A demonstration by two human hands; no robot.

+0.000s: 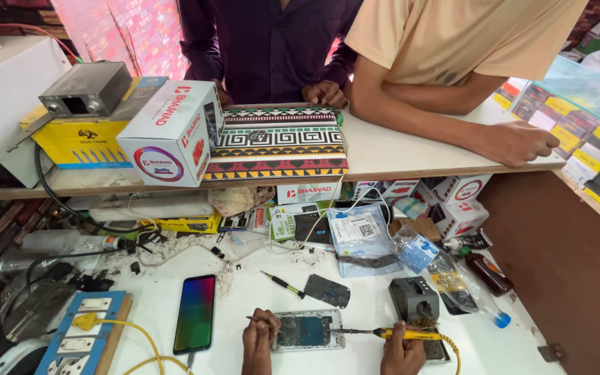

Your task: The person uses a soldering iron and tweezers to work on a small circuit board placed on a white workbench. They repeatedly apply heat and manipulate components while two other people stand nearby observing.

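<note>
An opened phone body (pixel 309 330) lies on the white bench near the bottom edge. My left hand (pixel 260 340) rests on its left end and pinches a thin metal tool that sticks out leftward. My right hand (pixel 403 353) grips a yellow-handled soldering iron (pixel 411 335) whose dark tip reaches the phone's right end. A yellow cord runs from the handle down to the right.
A lit smartphone (pixel 195 313) lies left of my hands. A small screwdriver (pixel 282 283) and a dark back cover (pixel 328 290) lie beyond the phone body; a grey iron stand (pixel 414 300) is right. Two people lean on the raised counter (pixel 411 149) behind boxes.
</note>
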